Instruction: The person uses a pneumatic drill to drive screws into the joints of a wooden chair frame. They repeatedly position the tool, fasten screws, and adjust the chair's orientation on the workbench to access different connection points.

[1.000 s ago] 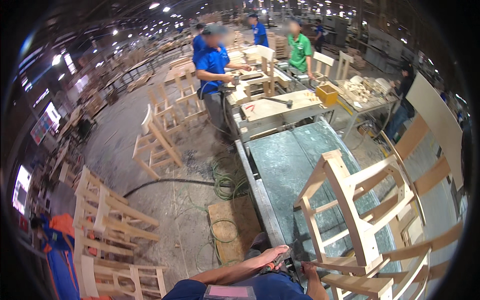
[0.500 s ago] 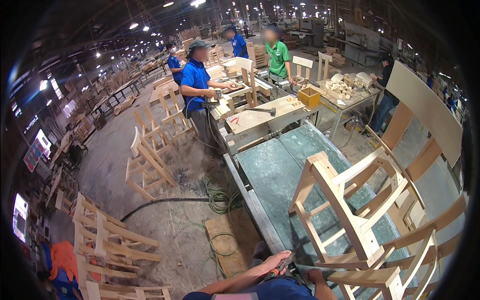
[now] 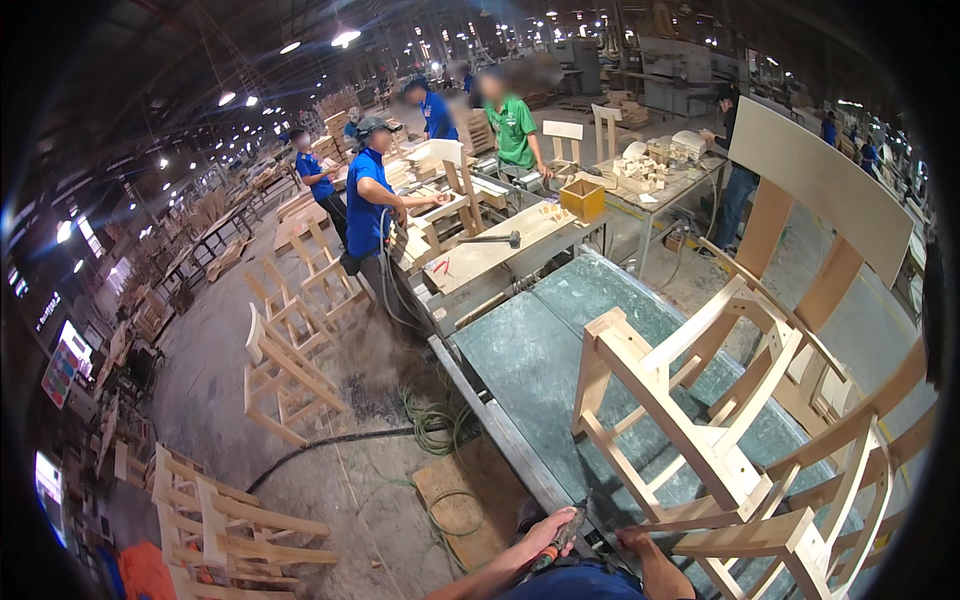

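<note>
My left hand (image 3: 552, 532) is closed around a hand-held power tool (image 3: 545, 558) with a dark tip and some orange on its body, at the table's near edge. My right hand (image 3: 636, 545) is beside it on the right, fingers curled near the lower rail of a light wood chair frame (image 3: 660, 415). Whether it grips something small is hard to make out. That frame lies tipped on the green-topped table (image 3: 520, 345). Another chair frame (image 3: 760, 540) is close to my right forearm.
A tall chair back with a broad pale panel (image 3: 820, 180) rises at right. Unfinished chairs (image 3: 285, 370) stand on the floor at left, near coiled green hose (image 3: 435, 425). Across the table are a mallet (image 3: 495, 239), a yellow box (image 3: 583, 200) and a co-worker in blue (image 3: 372, 200).
The view has turned slightly, shifting the far scene leftward. My left hand still holds the tool, and my right hand has come a little forward. The nearest co-worker in blue has lowered a tool.
</note>
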Motion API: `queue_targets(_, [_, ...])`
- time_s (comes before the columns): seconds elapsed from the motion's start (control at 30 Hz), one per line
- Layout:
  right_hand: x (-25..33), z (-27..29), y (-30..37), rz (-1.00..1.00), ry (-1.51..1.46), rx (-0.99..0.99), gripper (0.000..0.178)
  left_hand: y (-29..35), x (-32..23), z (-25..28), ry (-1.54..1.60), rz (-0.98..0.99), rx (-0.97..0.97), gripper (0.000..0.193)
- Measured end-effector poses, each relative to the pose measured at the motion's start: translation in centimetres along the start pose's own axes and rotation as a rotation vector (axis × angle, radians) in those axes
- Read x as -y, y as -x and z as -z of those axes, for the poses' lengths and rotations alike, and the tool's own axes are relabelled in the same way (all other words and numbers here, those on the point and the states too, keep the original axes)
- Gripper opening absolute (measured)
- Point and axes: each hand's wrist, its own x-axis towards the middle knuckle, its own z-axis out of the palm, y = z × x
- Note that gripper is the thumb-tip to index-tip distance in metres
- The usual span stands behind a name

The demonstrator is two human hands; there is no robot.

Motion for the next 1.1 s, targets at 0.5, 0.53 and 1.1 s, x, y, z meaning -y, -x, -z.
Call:
queue_targets(0.5, [-0.7,0.4,-0.9,-0.049,-0.052,0.057,0.021,-0.3,-1.3,0.9,-0.005,-0.003,0.030,0.034])
queue_targets(0.53, [-0.2,-0.3,-0.7,-0.126,-0.015,0.036,0.023,-0.4,-1.4,0.9,-0.010,0.013,0.010,0.034])
queue_targets(1.1, [-0.1,-1.6,-3.2,-0.193,-0.043,0.098,0.025,0.0,-1.4,2.1,0.028,0.009,-0.055,0.036])
